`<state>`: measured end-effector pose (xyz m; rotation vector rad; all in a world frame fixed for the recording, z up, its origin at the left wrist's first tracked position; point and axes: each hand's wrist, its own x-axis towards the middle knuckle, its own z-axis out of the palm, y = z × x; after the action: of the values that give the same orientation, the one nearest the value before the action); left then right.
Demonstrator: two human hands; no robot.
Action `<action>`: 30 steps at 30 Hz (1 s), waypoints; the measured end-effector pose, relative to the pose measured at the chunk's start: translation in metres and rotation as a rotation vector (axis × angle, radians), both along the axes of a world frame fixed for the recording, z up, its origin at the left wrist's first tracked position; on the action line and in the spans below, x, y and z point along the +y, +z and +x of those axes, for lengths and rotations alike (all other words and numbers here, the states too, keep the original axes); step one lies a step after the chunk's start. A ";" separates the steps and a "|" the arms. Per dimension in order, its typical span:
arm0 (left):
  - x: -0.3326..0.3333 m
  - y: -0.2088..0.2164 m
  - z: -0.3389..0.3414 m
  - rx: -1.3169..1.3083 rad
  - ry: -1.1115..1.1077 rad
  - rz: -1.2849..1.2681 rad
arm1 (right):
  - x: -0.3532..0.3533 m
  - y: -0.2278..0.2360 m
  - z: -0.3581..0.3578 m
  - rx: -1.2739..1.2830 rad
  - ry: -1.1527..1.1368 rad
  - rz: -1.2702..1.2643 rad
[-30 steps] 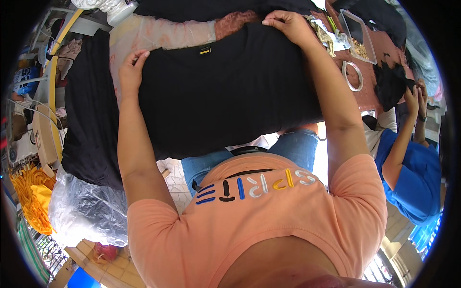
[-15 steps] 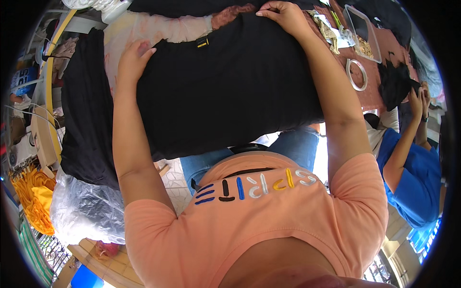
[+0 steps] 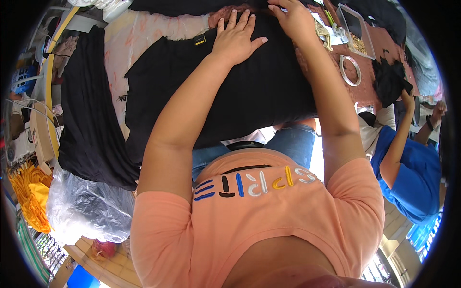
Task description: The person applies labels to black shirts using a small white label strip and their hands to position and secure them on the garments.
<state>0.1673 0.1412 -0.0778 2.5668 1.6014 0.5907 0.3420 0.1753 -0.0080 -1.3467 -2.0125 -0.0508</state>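
Observation:
A black garment (image 3: 269, 91) lies spread over the table in front of me and hangs over its near edge. A small dark label with yellow (image 3: 199, 40) sits at its neckline. My left hand (image 3: 234, 41) rests flat on the cloth right of that label, fingers stretched and thumb apart. At the far right part of the garment, my right hand (image 3: 295, 23) has thumb and fingertips drawn together. A small bluish-white bit shows beside those fingers, and I cannot make out what they grip.
Another black cloth (image 3: 81, 105) drapes down at left, above a clear plastic bag (image 3: 89, 206) and yellow fabric strips (image 3: 29, 192). At right are a clear tray (image 3: 370, 45), a pale ring (image 3: 342, 70) and a co-worker in blue (image 3: 408, 177) handling black cloth (image 3: 388, 79).
My left hand has let go of the garment's left edge and moved right, onto the cloth. My right hand has shifted slightly right. The garment's left side now lies lower and looser.

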 end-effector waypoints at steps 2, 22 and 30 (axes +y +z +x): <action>0.002 0.003 0.009 0.010 -0.014 -0.003 | -0.017 -0.021 -0.002 0.074 0.092 0.001; -0.045 0.037 -0.272 -0.217 0.537 -0.356 | -0.056 -0.068 -0.026 -0.477 -0.063 -0.183; -0.039 0.019 -0.320 -0.582 0.518 -0.283 | -0.058 -0.063 -0.033 -0.463 -0.039 -0.191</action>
<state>-0.1524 0.1019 -0.0587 1.5679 1.9235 0.9489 0.3093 0.1171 -0.0708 -1.6068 -2.4225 -0.2090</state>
